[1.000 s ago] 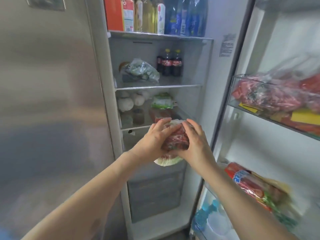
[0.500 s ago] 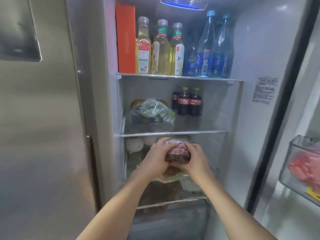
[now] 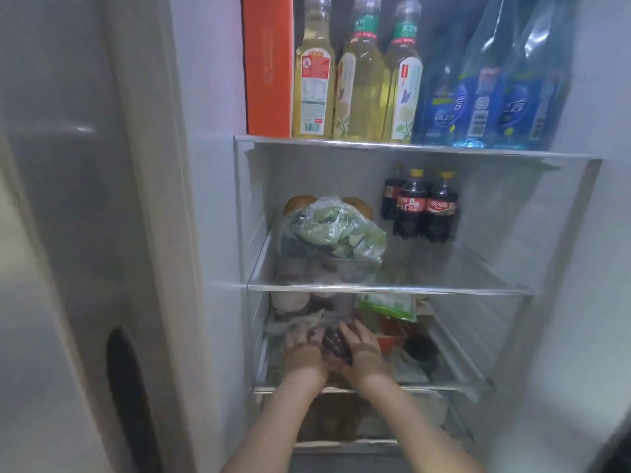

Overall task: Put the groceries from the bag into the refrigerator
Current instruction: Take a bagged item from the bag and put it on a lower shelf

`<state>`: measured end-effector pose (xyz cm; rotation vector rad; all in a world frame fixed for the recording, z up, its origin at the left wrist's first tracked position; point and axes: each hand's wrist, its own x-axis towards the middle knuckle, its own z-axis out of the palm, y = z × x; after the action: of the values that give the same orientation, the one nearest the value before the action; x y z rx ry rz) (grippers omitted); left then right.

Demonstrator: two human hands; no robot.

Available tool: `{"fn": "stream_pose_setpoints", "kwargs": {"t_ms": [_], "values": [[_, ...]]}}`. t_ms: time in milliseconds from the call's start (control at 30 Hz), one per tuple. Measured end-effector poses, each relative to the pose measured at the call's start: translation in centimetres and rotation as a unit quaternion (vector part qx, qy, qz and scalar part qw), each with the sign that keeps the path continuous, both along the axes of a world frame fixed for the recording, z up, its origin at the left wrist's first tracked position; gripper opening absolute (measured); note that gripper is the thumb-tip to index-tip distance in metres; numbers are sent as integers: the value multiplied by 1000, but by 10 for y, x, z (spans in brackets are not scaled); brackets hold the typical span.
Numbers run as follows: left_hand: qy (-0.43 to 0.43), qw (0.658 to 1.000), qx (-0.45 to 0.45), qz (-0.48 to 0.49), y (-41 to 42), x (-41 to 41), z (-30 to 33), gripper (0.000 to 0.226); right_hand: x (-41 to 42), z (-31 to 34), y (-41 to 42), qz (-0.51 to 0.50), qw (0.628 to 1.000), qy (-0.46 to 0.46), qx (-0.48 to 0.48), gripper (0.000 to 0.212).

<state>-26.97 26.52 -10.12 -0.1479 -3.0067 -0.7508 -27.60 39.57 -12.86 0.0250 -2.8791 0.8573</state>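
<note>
- Nearest to the camera, two bare forearms reach forward into the open refrigerator (image 3: 211,199), over the front edge of the lower glass shelf (image 3: 444,389).
- The left hand (image 3: 302,349) and the right hand (image 3: 363,348) are side by side on this shelf, and each one grasps one side of a clear plastic bag of dark red food (image 3: 334,341).
- The bag sits between the two palms, low over the lower shelf; whether it already rests on the glass cannot be told, because the picture is blurred here.
- Just to the right of the hands lies a red package (image 3: 392,332), and behind it a green and white packet (image 3: 387,305).
- To the left, at the back of the same shelf, are pale round things (image 3: 290,302), too blurred to name.
- One level higher, on the middle glass shelf (image 3: 478,290), a clear bag of green vegetables (image 3: 333,232) lies at the left side, with two brown round fruits (image 3: 298,203) behind it.
- Near the back at the right of this shelf stand small cola bottles (image 3: 423,209) with yellow caps, close together.
- On the top shelf (image 3: 563,154) stand, from left to right, an orange carton (image 3: 269,70), three bottles of pale yellow drink (image 3: 358,76) and blue water bottles (image 3: 491,97).
</note>
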Motion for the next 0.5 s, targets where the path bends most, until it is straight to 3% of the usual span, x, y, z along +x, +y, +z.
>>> {"fn": "stream_pose_setpoints", "kwargs": {"t_ms": [167,400,500], "values": [[-53,997,-46,-20,-4,-6,-30,63,-11,-13,2,47,993,-41,102,68],[0,996,-82,-20,-4,-25,-50,59,-24,-36,-4,21,982,23,187,60],[-7,994,-114,-3,1,-63,-50,62,-61,-36,-1,-6,979,-1,203,58]]}}
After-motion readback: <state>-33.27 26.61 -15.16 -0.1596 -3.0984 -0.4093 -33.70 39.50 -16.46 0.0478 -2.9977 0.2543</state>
